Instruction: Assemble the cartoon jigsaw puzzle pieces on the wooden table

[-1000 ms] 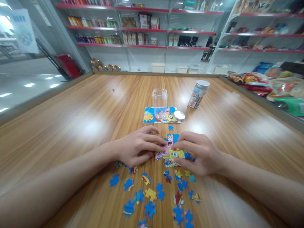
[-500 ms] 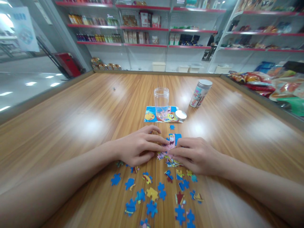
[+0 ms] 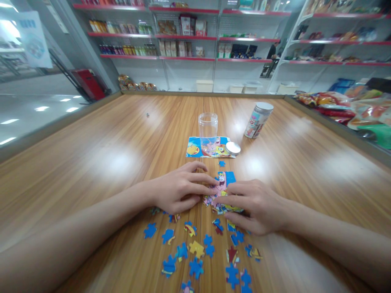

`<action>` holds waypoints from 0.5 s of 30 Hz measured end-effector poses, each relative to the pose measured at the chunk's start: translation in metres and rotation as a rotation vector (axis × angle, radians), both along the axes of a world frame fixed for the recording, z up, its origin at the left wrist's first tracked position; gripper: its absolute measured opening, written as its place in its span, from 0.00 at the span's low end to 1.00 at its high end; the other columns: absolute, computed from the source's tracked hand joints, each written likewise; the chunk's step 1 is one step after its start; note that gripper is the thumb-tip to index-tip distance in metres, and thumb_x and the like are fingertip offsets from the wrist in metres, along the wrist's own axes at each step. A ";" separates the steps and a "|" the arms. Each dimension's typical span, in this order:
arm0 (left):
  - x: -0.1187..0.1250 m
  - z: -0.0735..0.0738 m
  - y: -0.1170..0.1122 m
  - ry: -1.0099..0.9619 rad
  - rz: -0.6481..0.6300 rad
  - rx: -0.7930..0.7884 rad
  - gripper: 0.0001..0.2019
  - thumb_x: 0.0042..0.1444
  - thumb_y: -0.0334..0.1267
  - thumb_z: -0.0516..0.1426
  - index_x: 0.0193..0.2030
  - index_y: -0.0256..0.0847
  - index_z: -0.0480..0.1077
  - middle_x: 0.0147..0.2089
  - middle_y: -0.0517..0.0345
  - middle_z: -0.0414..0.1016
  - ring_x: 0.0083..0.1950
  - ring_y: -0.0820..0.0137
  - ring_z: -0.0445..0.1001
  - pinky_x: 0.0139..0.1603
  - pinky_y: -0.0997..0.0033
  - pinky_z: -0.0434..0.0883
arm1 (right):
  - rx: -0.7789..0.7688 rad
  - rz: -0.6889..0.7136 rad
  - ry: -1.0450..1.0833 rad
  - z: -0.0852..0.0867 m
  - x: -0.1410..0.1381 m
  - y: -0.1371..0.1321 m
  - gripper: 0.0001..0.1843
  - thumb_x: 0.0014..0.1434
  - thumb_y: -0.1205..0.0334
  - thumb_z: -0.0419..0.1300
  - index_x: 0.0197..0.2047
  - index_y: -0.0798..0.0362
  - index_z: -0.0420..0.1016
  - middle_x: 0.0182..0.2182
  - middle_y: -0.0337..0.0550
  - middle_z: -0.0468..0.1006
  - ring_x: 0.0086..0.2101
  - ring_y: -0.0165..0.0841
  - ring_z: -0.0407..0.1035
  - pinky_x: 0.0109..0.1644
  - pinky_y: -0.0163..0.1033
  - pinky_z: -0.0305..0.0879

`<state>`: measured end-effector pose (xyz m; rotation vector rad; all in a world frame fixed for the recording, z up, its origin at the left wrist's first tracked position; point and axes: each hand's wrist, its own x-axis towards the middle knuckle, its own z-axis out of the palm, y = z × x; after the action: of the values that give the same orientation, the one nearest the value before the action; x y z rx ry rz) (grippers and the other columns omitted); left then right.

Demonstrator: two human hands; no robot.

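A partly joined cartoon jigsaw lies on the wooden table between my hands. My left hand rests on its left edge, fingers stretched out and pressing on the pieces. My right hand lies over the right and lower part of the jigsaw, fingers extended flat across the pieces. Several loose puzzle pieces, mostly blue, are scattered nearer to me. One small blue piece sits just beyond the jigsaw.
Beyond the jigsaw lie a picture card, an empty clear jar standing on it, and a silver lid. A closed printed jar stands further right. Snack bags pile at the right edge. Shop shelves line the back.
My right hand slid down and toward me over the lower right part of the jigsaw, uncovering the upper blue pieces. My left hand has hardly moved.
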<state>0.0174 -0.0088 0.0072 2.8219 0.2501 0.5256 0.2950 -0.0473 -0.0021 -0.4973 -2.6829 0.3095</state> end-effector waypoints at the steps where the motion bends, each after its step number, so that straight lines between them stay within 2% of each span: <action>1: 0.000 0.000 0.000 0.009 0.004 0.003 0.27 0.55 0.27 0.57 0.63 0.44 0.68 0.63 0.50 0.72 0.61 0.55 0.68 0.68 0.45 0.61 | 0.007 -0.002 0.025 0.001 0.000 0.000 0.19 0.65 0.60 0.59 0.58 0.52 0.73 0.44 0.48 0.78 0.39 0.35 0.73 0.39 0.40 0.69; 4: 0.000 0.000 -0.001 0.035 0.009 0.005 0.26 0.56 0.27 0.56 0.62 0.43 0.69 0.63 0.50 0.72 0.61 0.55 0.67 0.68 0.44 0.61 | 0.038 0.015 0.084 0.006 -0.001 -0.001 0.18 0.63 0.62 0.60 0.56 0.53 0.74 0.46 0.49 0.76 0.41 0.36 0.72 0.42 0.42 0.71; 9: -0.001 -0.001 0.000 0.041 0.008 0.001 0.24 0.56 0.28 0.56 0.60 0.43 0.71 0.64 0.51 0.71 0.62 0.55 0.66 0.69 0.44 0.59 | 0.059 0.143 0.006 0.013 -0.003 -0.003 0.17 0.63 0.63 0.59 0.54 0.58 0.75 0.56 0.56 0.72 0.55 0.43 0.68 0.58 0.50 0.67; 15: -0.002 -0.003 -0.001 0.047 0.025 -0.009 0.24 0.56 0.28 0.56 0.60 0.44 0.70 0.65 0.54 0.70 0.63 0.55 0.65 0.69 0.45 0.60 | -0.002 0.135 -0.060 0.013 -0.003 -0.004 0.19 0.64 0.59 0.58 0.55 0.57 0.74 0.57 0.57 0.69 0.56 0.44 0.65 0.60 0.51 0.65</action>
<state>0.0157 -0.0101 0.0045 2.8285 0.2967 0.4634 0.2918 -0.0517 0.0112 -0.3308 -2.7810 0.3398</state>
